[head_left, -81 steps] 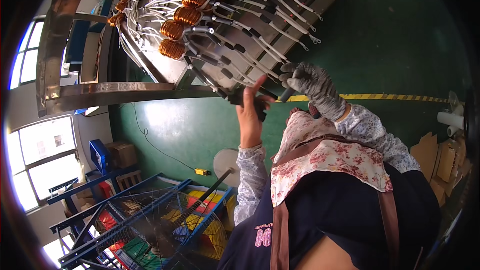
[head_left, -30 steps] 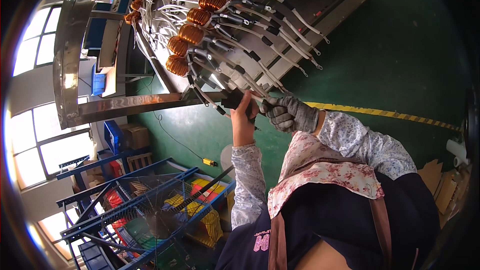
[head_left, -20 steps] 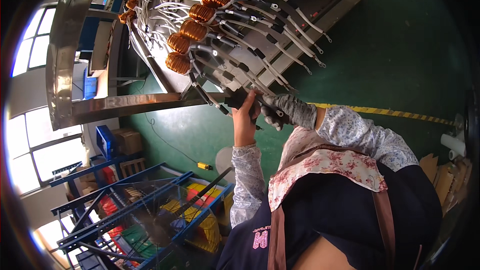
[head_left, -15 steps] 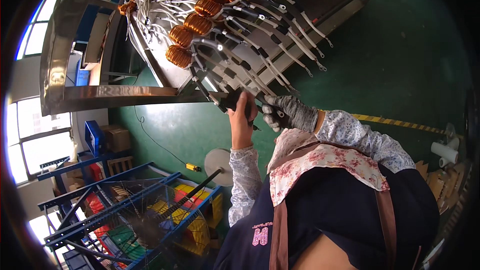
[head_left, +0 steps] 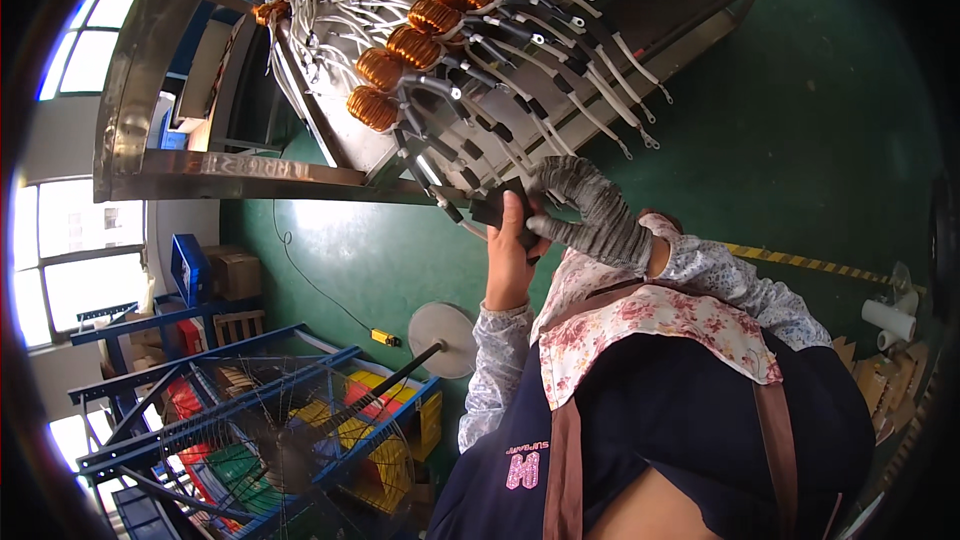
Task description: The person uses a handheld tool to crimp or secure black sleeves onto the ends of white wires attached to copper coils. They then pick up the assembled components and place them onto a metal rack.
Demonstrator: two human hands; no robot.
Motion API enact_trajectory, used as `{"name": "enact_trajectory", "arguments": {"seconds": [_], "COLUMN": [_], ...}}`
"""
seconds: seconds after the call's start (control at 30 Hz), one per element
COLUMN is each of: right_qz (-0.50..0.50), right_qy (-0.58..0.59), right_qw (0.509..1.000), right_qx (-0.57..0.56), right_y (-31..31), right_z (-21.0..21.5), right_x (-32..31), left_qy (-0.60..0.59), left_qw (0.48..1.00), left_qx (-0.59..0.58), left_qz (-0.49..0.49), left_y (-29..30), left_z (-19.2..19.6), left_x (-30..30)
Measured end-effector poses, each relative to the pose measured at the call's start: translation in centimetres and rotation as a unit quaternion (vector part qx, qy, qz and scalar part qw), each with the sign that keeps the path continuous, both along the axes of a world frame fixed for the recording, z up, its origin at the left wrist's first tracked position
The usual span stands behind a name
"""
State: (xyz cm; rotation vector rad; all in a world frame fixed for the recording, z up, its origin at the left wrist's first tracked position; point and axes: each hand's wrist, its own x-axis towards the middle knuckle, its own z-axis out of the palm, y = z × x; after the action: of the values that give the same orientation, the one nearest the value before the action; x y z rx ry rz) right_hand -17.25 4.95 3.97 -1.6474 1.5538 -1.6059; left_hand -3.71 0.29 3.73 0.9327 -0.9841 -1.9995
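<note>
My bare left hand [head_left: 512, 255] is closed around a black block-shaped piece [head_left: 497, 206], its thumb pressed on the front. A white lead with black sleeving [head_left: 447, 204] runs down from the nearest copper-wound ring coil [head_left: 372, 108] to this hand. What lies under the fingers is hidden. Beside the black piece is my right hand [head_left: 595, 215] in a grey knitted glove, thumb and fingers stretched out and apart around its right side. Above both hands, more copper coils [head_left: 412, 47] lie in a row, their white leads with black sleeves and metal lugs hanging over the bench edge.
A metal-framed bench [head_left: 240, 168] carries the coils. Below left stand a pedestal fan [head_left: 442, 340] and a blue rack [head_left: 240, 390] with coloured bins. A black cord with a yellow socket block [head_left: 384, 337] lies on the green floor. White rolls [head_left: 888, 318] stand at right.
My right hand's fingers have gone from curled to stretched out. My left hand has shifted slightly right, and the black piece shows more clearly. The whole view has shifted a little.
</note>
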Motion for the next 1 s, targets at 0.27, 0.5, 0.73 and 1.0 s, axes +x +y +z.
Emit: {"name": "enact_trajectory", "arguments": {"seconds": [0.27,0.5,0.73,1.0], "right_qz": [0.025,-0.059,0.176,0.094], "right_qy": [0.005,0.043,-0.508,-0.476], "right_qw": [0.998,0.995,0.826,0.794], "right_qx": [-0.053,-0.071,0.17,0.365], "right_y": [2.0,3.1,3.7,2.1], "right_z": [-0.6,-0.4,0.2,-10.3], "right_x": [-0.7,-1.1,-3.2,-1.8], "left_qy": [0.021,-0.009,-0.101,-0.083], "left_qw": [0.995,0.997,0.993,0.995], "left_qx": [0.095,0.073,-0.047,-0.039], "left_qz": [0.008,-0.021,0.049,-0.028], "left_y": [0.8,1.5,-4.8,-5.8], "left_z": [-0.2,-1.3,-7.8,-7.2], "left_x": [-2.4,-3.7,0.5,-0.8]}}
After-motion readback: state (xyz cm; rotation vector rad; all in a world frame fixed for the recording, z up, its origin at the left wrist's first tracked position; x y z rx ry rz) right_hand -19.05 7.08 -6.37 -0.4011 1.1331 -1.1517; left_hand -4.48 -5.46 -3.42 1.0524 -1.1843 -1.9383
